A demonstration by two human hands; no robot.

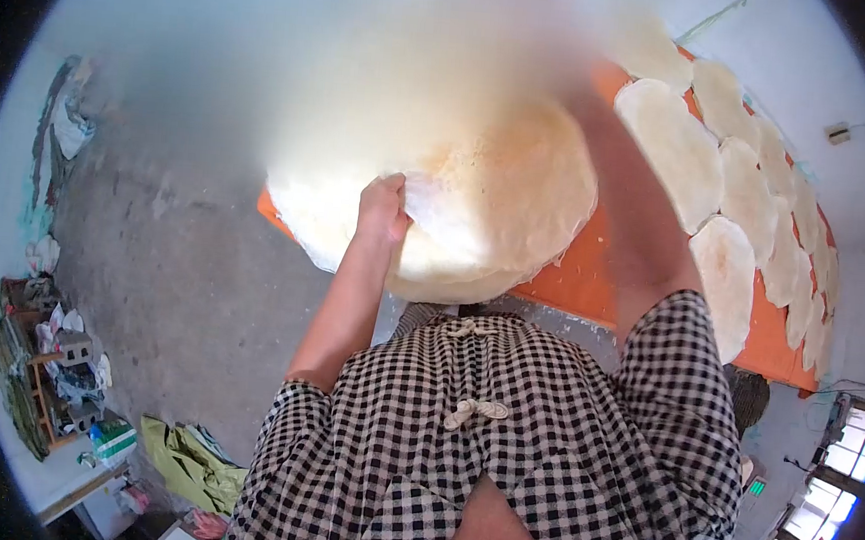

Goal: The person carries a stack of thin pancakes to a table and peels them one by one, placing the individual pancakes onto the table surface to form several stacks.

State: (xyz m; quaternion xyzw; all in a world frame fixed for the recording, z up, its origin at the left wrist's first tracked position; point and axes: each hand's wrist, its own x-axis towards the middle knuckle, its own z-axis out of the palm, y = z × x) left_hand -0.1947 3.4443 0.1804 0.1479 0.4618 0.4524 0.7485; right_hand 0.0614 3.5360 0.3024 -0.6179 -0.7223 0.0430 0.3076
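Note:
My left hand [385,206] is closed like a fist over the large round flatbread [518,196], pinching what looks like a fold of a thin sheet. This pale, floury flatbread has a browned patch and a ragged edge; at least one more layer shows beneath its near rim. It lies on an orange surface [593,271] in front of my body. My right arm reaches up past the flatbread's right side. The right hand [558,53] is smeared by blur at the top, so its fingers cannot be made out.
Several more flatbreads [666,151] lie spread over the orange surface to the right. Grey concrete floor [182,273] stretches on the left. A cluttered shelf [58,384] and a yellow-green sheet [188,464] are at lower left. A window [840,469] is at lower right.

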